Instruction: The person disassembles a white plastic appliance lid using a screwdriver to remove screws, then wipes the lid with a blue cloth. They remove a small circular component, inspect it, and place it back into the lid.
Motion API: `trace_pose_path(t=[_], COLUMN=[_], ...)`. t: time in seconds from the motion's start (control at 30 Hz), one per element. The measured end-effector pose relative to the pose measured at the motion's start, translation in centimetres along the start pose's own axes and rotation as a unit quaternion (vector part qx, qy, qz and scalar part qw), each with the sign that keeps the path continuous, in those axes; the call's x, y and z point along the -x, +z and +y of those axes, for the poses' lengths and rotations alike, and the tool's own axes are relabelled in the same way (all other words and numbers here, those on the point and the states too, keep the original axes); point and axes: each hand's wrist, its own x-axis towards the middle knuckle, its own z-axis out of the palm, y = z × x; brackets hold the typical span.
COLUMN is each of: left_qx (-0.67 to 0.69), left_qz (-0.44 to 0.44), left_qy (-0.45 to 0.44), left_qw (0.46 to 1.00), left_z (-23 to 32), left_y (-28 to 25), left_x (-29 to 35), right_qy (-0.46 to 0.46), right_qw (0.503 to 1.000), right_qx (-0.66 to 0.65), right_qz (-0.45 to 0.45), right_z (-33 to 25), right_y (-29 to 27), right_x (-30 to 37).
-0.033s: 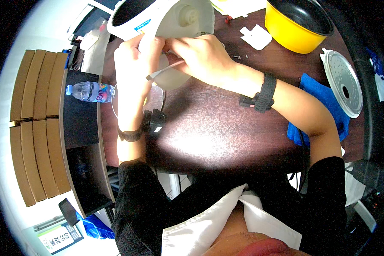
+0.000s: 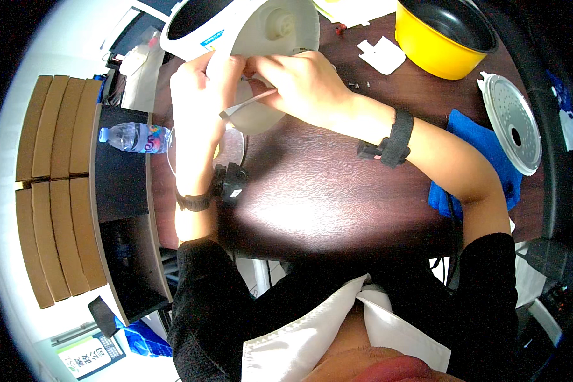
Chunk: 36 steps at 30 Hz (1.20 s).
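Note:
A white rice cooker with its lid raised stands at the far edge of the table, directly beyond both hands. My left hand is closed at the edge of the lid, its fingertips pressed there. My right hand meets it, fingers bent in a pinch against the same lid edge. From under the right hand sticks out a thin pale rod with a small dark flat tip, pointing toward my left wrist. What the fingertips touch is hidden behind the hands. A clear round lid lies partly under my left forearm.
A yellow pot with a dark inside stands at the far right. Near it are a white plastic piece and small screws. A perforated metal disc rests on a blue cloth. At the left lies a water bottle.

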Motion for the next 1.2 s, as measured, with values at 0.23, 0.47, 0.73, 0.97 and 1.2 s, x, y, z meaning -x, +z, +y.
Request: trace_pose_path(t=[0.23, 0.47, 0.73, 0.97, 1.2], left_qx=[0.059, 0.156, 0.425, 0.483, 0.458], left_qz=[0.007, 0.036, 0.044, 0.035, 0.033], left_qy=[-0.067, -0.14, -0.333, -0.316, -0.317], left_qw=[0.996, 0.977, 0.84, 0.816, 0.83], left_z=[-2.7, -7.2, -11.5, -13.2, -12.7], left_y=[-1.0, -2.7, -2.5, -2.1, -2.2], left_x=[-0.5, 2.1, 5.6, 7.4, 8.1], right_qy=[0.133, 0.177, 0.452, 0.435, 0.402], right_qw=[0.964, 0.913, 0.81, 0.804, 0.846], right_qx=[-0.023, 0.054, 0.068, 0.031, 0.089], right_qz=[-0.229, -0.364, -0.368, -0.404, -0.339], right_z=[-0.3, 2.7, 5.5, 5.8, 7.9], right_y=[-4.4, -10.0, -12.8, -11.8, -10.8], right_x=[-1.3, 0.6, 4.2, 6.3, 6.7])
